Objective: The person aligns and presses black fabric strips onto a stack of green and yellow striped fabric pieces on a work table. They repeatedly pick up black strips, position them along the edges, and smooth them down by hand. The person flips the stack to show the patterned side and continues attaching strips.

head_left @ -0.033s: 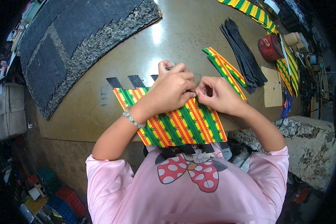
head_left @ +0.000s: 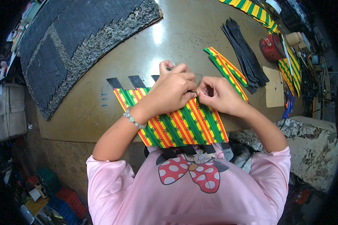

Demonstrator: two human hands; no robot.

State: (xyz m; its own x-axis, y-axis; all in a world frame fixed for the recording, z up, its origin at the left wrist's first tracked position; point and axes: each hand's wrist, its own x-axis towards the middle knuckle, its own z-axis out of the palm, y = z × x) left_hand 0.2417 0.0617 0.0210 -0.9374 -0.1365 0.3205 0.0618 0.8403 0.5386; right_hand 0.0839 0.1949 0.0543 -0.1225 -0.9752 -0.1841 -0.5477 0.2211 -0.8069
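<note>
A panel of red, yellow and green leaf-patterned strips [head_left: 184, 125] lies at the table's near edge, against my shirt. Black strip ends [head_left: 136, 81] stick out along its far edge, and others show at its near edge. My left hand [head_left: 175, 88] lies across the far part, fingers curled, thumb and finger pinched at the edge. Something small and greyish shows between its upper fingers, too covered to name. Close beside it, my right hand [head_left: 218, 94] pinches the same edge between thumb and forefinger. A little dark material shows at the fingertips; the exact gripped spot is hidden.
Loose patterned strips [head_left: 229, 71] and a bundle of black strips [head_left: 244, 54] lie to the right. Beyond are a tan card [head_left: 273, 87], blue-handled tool [head_left: 288, 105] and red container [head_left: 272, 48]. A rough dark slab [head_left: 101, 41] covers the table's far left.
</note>
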